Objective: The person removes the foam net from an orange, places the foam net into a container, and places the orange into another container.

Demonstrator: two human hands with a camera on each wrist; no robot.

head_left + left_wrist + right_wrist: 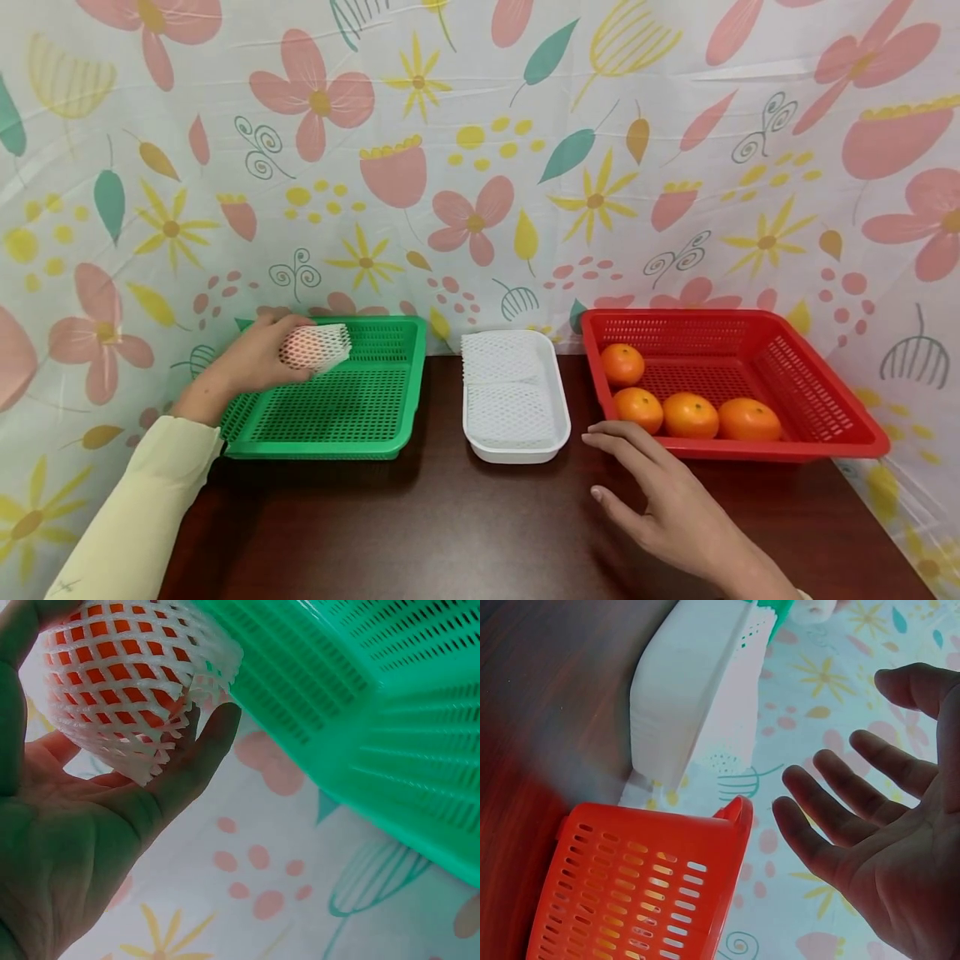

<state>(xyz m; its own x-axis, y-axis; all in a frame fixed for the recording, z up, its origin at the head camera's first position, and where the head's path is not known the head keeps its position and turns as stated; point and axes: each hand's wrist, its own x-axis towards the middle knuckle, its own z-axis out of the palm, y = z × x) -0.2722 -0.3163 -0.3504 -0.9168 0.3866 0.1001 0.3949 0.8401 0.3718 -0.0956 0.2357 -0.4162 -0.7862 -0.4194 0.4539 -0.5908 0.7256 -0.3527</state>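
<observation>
My left hand (264, 357) grips an orange fruit in a white foam net sleeve (315, 347) over the back left of the green basket (330, 408). In the left wrist view the fruit's orange skin shows through the mesh of the foam net (124, 671), and one end of the net hangs loose. With fingers spread and nothing in it, my right hand (667, 500) hovers over the table by the front left corner of the red basket (832, 408). Several oranges (690, 415) lie along the red basket's left and front sides.
Between the baskets stands a white tray (517, 456) with flat white foam net sleeves (506, 412) in it. All stand on a dark brown table (450, 533). Behind them hangs a flower-patterned curtain (480, 167), close to the baskets' back rims.
</observation>
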